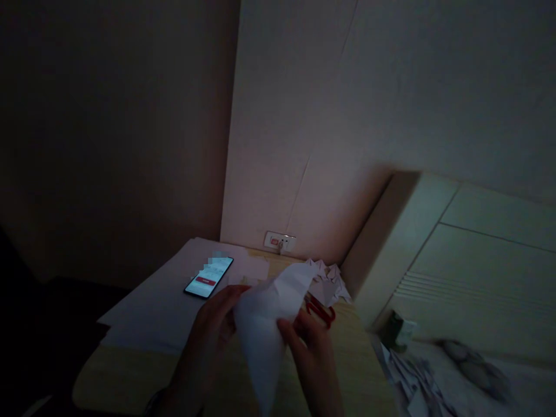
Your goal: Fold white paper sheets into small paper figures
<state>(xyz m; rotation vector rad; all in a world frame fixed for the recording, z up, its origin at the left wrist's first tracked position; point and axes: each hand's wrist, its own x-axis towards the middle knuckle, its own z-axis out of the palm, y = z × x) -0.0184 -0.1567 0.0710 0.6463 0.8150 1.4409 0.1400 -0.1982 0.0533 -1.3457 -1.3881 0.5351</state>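
A folded sheet of white paper (pixel 263 330) is held up above the table, one pointed end hanging down and another reaching to the upper right. My left hand (pixel 219 315) grips its left edge, with the fingertips partly hidden behind the paper. On the other side, my right hand (pixel 306 341) pinches it between thumb and fingers. Red-handled scissors (pixel 320 311) lie just beyond my right hand, their blades mostly covered. A phone (pixel 209 278) with a lit screen rests on white sheets (pixel 150 315) to the left.
Folded white paper pieces (pixel 330 284) lie at the back right of the wooden table (pixel 125 370). A wall socket (pixel 280 241) with a plug is behind it. To the right stands a pale headboard (pixel 478 243), with paper scraps (pixel 417 379) below and a green box (pixel 393 330).
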